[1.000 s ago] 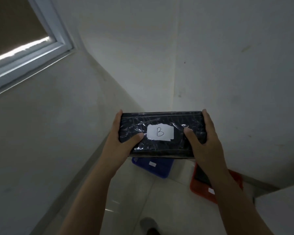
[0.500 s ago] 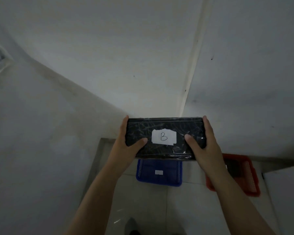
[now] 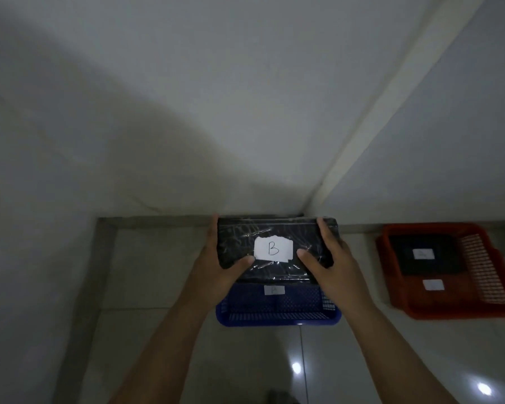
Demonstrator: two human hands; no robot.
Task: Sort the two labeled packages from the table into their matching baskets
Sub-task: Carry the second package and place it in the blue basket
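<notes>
Above the blue basket [image 3: 277, 312], the package marked B [image 3: 274, 249] is held level, clamped at its short ends by the left hand [image 3: 216, 263] and the right hand [image 3: 333, 266] (thumbs pressed on the top face, fingers wrapped behind). A second dark package [image 3: 423, 255] is seen lying in the red basket [image 3: 446, 290], well apart to the right. A misdrop is judged possible: the film wrap looks slick, and the blue basket's label [image 3: 274, 290] is too blurred to be read, so the match should be confirmed before release. If the package is lowered off-centre, a corner may catch the basket rim. The wall skirting [image 3: 158, 221] lies just behind the basket; open floor [image 3: 158, 287] is available to the left and toward the person.
</notes>
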